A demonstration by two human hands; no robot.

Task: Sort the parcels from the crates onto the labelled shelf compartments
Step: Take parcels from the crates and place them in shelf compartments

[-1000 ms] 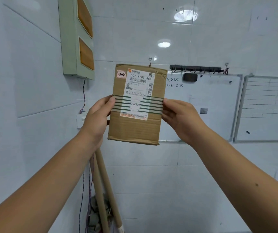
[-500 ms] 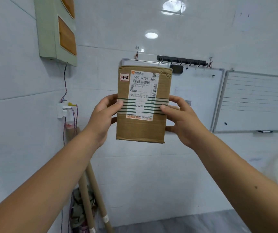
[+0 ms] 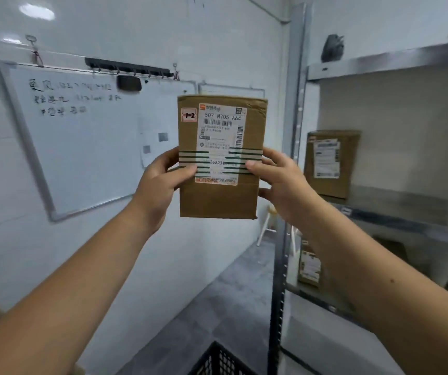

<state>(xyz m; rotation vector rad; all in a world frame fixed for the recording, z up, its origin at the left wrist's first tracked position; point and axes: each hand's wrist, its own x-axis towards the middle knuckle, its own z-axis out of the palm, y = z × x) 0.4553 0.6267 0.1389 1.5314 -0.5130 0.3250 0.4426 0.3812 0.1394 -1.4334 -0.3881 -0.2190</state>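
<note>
Parcel newly beside shelf

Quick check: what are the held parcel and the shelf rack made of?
The parcel looks like brown cardboard, matte and creased at the top right corner, with a white paper label. The shelf rack is likely steel: dull grey sheen, punched holes along the upright.

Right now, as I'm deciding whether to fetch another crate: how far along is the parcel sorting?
Done: an upper parcel and a lower parcel already stand on the metal shelf. In hand: the left hand and right hand grip a parcel marked 1-2, not yet shelved. Left: placing it; the black crate below shows only a corner, its contents hidden.
</note>
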